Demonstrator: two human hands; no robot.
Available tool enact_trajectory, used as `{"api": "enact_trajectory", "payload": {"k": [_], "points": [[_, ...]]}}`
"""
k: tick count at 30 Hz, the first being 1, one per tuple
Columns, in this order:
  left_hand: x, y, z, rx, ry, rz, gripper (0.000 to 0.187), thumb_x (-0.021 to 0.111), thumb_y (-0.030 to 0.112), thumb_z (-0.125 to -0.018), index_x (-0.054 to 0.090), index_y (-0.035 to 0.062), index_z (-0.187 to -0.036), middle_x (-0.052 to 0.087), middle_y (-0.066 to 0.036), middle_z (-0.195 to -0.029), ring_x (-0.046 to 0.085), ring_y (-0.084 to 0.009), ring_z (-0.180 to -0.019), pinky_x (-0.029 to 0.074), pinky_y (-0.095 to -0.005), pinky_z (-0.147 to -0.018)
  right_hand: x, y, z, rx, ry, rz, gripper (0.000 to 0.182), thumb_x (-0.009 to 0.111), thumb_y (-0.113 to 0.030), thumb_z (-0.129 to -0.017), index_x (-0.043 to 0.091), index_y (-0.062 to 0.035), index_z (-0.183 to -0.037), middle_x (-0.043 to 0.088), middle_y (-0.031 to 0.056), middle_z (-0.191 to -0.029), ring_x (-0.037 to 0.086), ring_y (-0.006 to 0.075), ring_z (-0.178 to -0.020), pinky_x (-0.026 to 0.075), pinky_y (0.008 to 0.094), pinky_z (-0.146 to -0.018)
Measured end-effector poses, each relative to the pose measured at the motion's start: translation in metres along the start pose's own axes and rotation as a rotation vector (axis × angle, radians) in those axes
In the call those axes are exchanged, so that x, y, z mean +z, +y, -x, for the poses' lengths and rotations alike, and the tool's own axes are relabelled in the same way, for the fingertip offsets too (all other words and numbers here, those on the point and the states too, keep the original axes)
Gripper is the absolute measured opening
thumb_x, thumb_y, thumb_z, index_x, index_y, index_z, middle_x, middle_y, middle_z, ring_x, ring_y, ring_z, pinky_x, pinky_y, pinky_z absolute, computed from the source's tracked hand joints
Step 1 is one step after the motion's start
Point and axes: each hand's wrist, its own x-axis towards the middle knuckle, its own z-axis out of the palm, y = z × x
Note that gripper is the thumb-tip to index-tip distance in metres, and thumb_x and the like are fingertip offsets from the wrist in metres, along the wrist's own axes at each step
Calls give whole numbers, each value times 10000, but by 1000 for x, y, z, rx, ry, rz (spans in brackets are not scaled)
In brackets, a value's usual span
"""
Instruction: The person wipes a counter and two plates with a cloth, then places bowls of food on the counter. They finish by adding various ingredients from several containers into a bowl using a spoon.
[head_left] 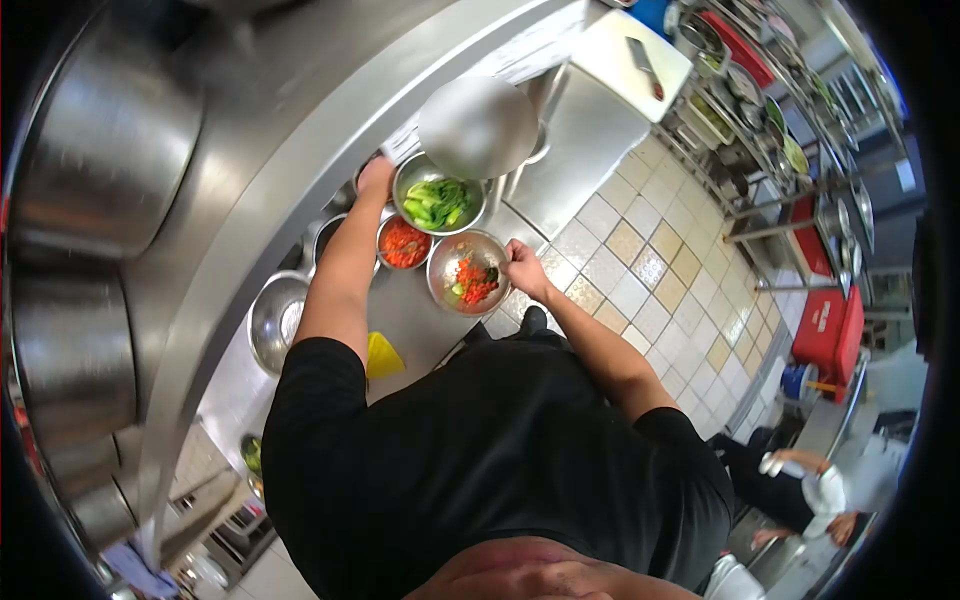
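A metal bowl (436, 287) with diced orange-red pieces and some green bits stands near the counter's front edge. At its right rim is my right hand (522, 270), its fingers closed on the rim. Beyond it is a bowl of green leafy vegetables (436, 204), and beside that a smaller bowl of chopped orange-red food (404, 243). My left hand (376, 176) reaches left of the greens bowl, at a dark container partly under the shelf; its fingers are mostly hidden.
An empty metal bowl (279, 322) and a yellow object (383, 356) lie on the left. A cutting board (610, 62) carries a knife (644, 68). Shelves with pans and a red box (829, 335) line the right. Another person (800, 490) is at the lower right.
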Motion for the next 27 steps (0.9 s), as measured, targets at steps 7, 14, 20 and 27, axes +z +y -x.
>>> {"api": "enact_trajectory", "payload": {"k": [7,14,20,27], "points": [[-3,6,-8,-124,-241,0,407,435,255,-882,597,-23,-1131,522,-222,-1265,504,-371,-1174,433,-447,-944,3,-6,11,74,43,-7,219,582,-8,-686,380,-91,-696,386,-28,-616,388,95,-575,329,286,-490],[-1,-18,-31,97,-240,-146,390,484,248,-842,631,-68,-1015,605,-251,-1110,564,-404,-1062,457,-451,-889,1,-2,12,66,38,-80,223,575,14,-696,379,-93,-710,418,-11,-614,439,108,-496,381,281,-395],[-118,1,62,-94,-118,1115,195,683,11,-776,644,-41,-960,654,-75,-877,638,-143,-766,533,-222,-699,-7,2,5,69,-47,-113,191,568,-2,-708,401,-94,-713,440,-9,-609,451,104,-479,393,268,-387],[-148,150,230,84,302,954,165,663,42,-801,671,-20,-954,661,-54,-872,614,-118,-776,494,-234,-733,-55,20,10,77,-154,-232,191,566,10,-702,406,-95,-715,461,2,-600,479,114,-464,417,270,-369]]}}
